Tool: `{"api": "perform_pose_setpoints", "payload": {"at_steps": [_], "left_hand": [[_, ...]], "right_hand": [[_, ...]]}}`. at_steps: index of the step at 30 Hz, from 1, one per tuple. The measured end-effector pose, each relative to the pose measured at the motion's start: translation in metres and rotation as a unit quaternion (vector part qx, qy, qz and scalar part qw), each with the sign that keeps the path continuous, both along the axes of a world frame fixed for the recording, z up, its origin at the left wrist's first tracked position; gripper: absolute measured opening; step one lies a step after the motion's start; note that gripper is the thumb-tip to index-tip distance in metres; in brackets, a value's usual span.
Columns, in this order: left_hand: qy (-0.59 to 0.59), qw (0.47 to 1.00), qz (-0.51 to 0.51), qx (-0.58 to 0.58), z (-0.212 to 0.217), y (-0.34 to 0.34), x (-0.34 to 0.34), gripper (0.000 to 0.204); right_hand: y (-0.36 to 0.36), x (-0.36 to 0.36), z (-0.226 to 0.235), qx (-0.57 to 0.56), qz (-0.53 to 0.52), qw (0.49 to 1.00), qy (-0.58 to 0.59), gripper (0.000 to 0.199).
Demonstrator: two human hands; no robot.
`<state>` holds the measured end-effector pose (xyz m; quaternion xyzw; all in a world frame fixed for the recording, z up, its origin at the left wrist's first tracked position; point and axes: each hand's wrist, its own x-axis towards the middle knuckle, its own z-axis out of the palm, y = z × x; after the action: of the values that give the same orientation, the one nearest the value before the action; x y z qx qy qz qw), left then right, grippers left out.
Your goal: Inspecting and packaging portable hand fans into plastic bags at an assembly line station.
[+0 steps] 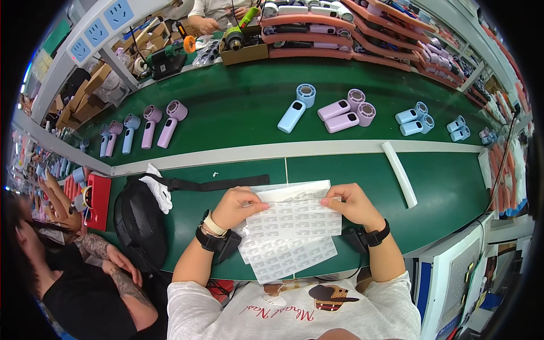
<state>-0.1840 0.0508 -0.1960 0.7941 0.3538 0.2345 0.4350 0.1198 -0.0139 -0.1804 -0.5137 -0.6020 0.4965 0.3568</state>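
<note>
Between my two hands is a white sheet of printed labels (294, 220), held by its upper corners. My left hand (237, 205) pinches the left corner, thumb on top. The right corner is pinched by my right hand (352, 204) in the same way. More label sheets (294, 259) lie under it on the green table, fanned toward me, and another white sheet (309, 187) shows just beyond my fingers. Each wrist wears a black strap with a dark device.
Blue and purple handheld fans (292, 116) lie on the green conveyor (238, 113) beyond the white rail. A black backpack (139, 221) sits left, a white strip (400, 175) right. Stacked pink trays (309, 34) stand at the back. A person (85, 283) sits at my left.
</note>
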Motion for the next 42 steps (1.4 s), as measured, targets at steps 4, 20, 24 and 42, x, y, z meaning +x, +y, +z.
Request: {"api": "perform_pose_setpoints", "payload": {"at_steps": [4,20,24,42], "left_hand": [[-0.009,0.997,0.002,0.076,0.001,-0.001,0.006,0.013],[0.056,0.982,-0.019,0.18,0.011,-0.017,0.026,0.012],[0.058,0.984,-0.026,0.164,0.011,-0.018,0.028,0.01],[0.078,0.946,-0.035,0.313,0.02,-0.034,0.044,0.012]], "right_hand": [[-0.002,-0.003,0.008,0.038,-0.013,0.998,-0.054,0.017],[-0.006,-0.017,0.016,0.214,0.019,0.971,-0.106,0.007],[-0.007,-0.014,0.014,0.218,0.021,0.969,-0.11,0.007],[-0.011,-0.015,0.012,0.262,0.047,0.943,-0.201,0.01]]}}
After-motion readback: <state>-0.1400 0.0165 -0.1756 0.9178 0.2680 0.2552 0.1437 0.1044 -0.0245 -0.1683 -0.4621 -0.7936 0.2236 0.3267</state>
